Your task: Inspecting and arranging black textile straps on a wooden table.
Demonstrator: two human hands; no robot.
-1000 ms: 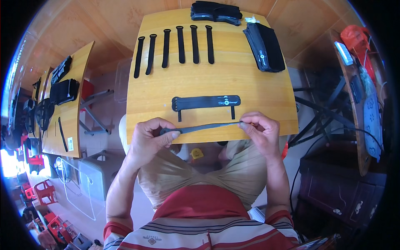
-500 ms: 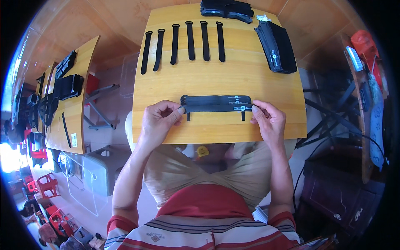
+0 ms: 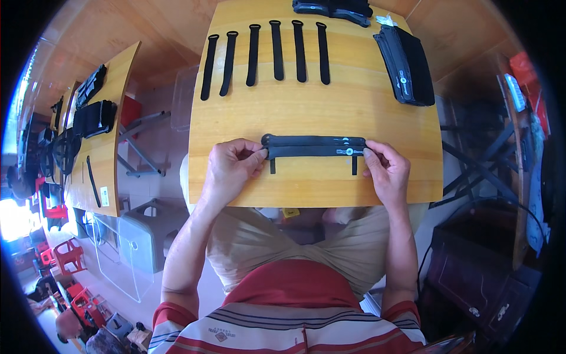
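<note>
A small stack of black straps (image 3: 312, 151) lies across the near part of the wooden table, its layers slightly fanned, with pale print near the right end. My left hand (image 3: 239, 168) pinches the left end between thumb and fingers. At the right end, my right hand (image 3: 386, 170) grips the stack the same way. Two short black strips, a left one (image 3: 273, 166) and a right one (image 3: 355, 166), stick out from under the stack toward me. Farther off, several single black straps (image 3: 277, 52) with looped ends lie side by side in a row.
The wooden table (image 3: 318, 115) also bears a thick pile of black straps (image 3: 413, 68) at far right and another pile (image 3: 333, 10) at the back edge. To the left stands a second table (image 3: 106, 159) with black bundles. A dark cabinet (image 3: 477, 277) is at lower right.
The view has shifted slightly, so the table's things appear a little farther right. Both hands still hold the stack's ends, and its layers look closer together than before.
</note>
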